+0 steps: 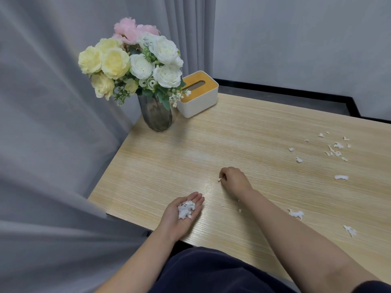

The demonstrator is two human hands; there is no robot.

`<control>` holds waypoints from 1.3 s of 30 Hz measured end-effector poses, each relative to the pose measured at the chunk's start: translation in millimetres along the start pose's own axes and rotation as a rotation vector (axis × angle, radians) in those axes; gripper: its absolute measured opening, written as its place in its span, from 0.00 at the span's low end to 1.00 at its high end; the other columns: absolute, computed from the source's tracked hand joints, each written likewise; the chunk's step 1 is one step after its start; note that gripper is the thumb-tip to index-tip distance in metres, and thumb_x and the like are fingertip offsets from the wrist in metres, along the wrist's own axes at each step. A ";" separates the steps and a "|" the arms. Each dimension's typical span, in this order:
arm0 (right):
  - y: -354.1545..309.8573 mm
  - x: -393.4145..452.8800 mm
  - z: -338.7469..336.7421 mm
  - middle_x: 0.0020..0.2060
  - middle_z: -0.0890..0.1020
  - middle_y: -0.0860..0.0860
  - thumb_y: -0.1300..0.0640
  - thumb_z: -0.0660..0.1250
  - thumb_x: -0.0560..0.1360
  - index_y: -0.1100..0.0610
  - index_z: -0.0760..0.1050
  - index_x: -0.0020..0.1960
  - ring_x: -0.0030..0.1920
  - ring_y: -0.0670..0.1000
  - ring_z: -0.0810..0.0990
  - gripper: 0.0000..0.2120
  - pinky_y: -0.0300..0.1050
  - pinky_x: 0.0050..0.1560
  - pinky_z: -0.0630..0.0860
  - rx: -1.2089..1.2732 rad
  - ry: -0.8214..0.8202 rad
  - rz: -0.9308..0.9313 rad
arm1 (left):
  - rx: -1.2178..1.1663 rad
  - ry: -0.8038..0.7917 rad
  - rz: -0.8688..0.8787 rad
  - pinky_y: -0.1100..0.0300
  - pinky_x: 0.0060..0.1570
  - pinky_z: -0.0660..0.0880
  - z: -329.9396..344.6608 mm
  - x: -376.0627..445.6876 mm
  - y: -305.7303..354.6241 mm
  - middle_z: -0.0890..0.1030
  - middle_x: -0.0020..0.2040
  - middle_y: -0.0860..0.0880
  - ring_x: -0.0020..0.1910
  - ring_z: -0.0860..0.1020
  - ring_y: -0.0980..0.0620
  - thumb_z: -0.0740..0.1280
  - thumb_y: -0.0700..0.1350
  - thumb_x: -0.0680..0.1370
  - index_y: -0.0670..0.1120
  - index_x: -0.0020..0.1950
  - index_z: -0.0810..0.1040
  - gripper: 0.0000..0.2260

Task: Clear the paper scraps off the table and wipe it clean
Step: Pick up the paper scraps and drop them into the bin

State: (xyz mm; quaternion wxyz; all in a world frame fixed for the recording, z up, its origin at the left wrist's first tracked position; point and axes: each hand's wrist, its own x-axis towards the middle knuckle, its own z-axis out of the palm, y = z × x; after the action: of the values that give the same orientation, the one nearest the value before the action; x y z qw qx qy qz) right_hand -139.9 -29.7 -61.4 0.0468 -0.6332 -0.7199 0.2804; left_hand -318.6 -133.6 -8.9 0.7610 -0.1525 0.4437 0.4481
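Head view: my right hand [233,180] is knuckles-up on the table [243,132], fingers curled, thumb and forefinger pinching one small white scrap [219,179] right at the tabletop. Left hand [182,212] sits palm-up near the front-left edge of the table, fingers relaxed and nearly straight, cradling a pile of collected scraps [186,209] in the palm. Not gripping them, they just lie there.

A few tiny bits [239,210] lie just beside my right forearm, on its left. Two bigger torn pieces are on the right side of the table near the front: one [296,213] close to my forearm, one [350,230] further right towards the frame edge. Another long piece [341,177] lies right of my right hand, well apart from it. The main scatter of small scraps [335,148] is further back on the right half of the table.

Far-left corner: dark glass vase [158,115] holding yellow, white and pink flowers [135,62], upright. Just beside it on the right, a white tissue box [198,102] with a wooden slotted lid; flower leaves overlap its near corner. Grey curtain [53,123] hangs along the left side of the table. Dark clothing [211,271] shows at the bottom edge between my arms.
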 end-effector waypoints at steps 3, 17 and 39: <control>-10.3 -18.8 -10.1 0.46 0.79 0.51 0.63 0.62 0.75 0.58 0.77 0.50 0.47 0.50 0.75 0.07 0.40 0.45 0.66 0.094 0.040 -0.095 | 0.005 -0.002 -0.002 0.49 0.44 0.78 1.5 3.0 -0.3 0.81 0.50 0.36 0.54 0.77 0.40 0.55 0.37 0.79 0.32 0.55 0.76 0.13; -49.1 -83.8 -2.0 0.50 0.78 0.53 0.59 0.62 0.77 0.58 0.77 0.55 0.54 0.51 0.73 0.10 0.42 0.52 0.68 0.094 -0.128 -0.391 | 0.012 0.054 -0.010 0.63 0.29 0.76 10.7 8.6 -18.4 0.78 0.30 0.41 0.26 0.78 0.49 0.57 0.37 0.79 0.37 0.42 0.74 0.09; 52.6 -70.1 -5.2 0.52 0.75 0.51 0.61 0.63 0.77 0.57 0.76 0.53 0.52 0.52 0.75 0.07 0.43 0.48 0.71 0.009 -0.002 0.001 | 0.101 -0.016 -0.070 0.47 0.45 0.77 10.6 12.3 -31.7 0.82 0.47 0.35 0.49 0.80 0.38 0.54 0.37 0.79 0.31 0.53 0.76 0.14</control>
State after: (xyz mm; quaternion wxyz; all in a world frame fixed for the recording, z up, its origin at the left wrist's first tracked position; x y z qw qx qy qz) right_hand -77.5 -91.5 -61.2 0.0490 -0.6330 -0.7184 0.2843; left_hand -284.5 -137.7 -18.2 0.7864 -0.1257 0.4541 0.3995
